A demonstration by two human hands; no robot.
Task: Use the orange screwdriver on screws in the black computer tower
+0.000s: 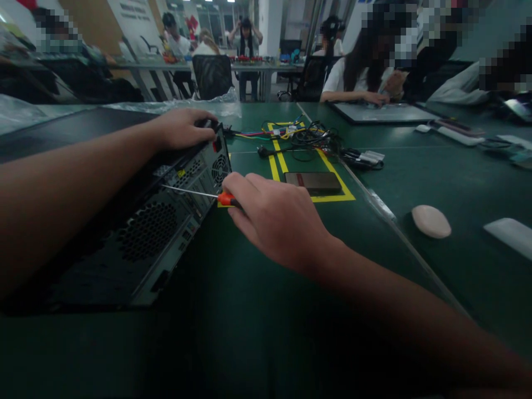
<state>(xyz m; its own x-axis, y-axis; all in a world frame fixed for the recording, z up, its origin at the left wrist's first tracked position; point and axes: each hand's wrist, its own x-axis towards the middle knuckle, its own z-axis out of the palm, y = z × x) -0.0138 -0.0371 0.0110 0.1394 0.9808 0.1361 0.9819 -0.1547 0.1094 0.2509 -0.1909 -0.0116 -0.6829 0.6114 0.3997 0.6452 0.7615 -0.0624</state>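
Observation:
A black desktop computer case [137, 233] lies on its side on the green table [257, 310], its perforated rear panel facing me. My left hand [183, 128] rests on the case's top far corner, fingers curled over the edge. My right hand [274, 219] is closed round the orange handle of a screwdriver [199, 194]. The thin metal shaft points left, with its tip against the rear panel near the small fan grille [220, 169].
A dark phone-sized slab [312, 182] lies inside a yellow-taped rectangle [332, 174]. Tangled cables [307, 136] sit behind it. A pale oval object [431, 221] and a white bar [509, 235] lie right. A person [366, 72] works on a flat panel at the far side.

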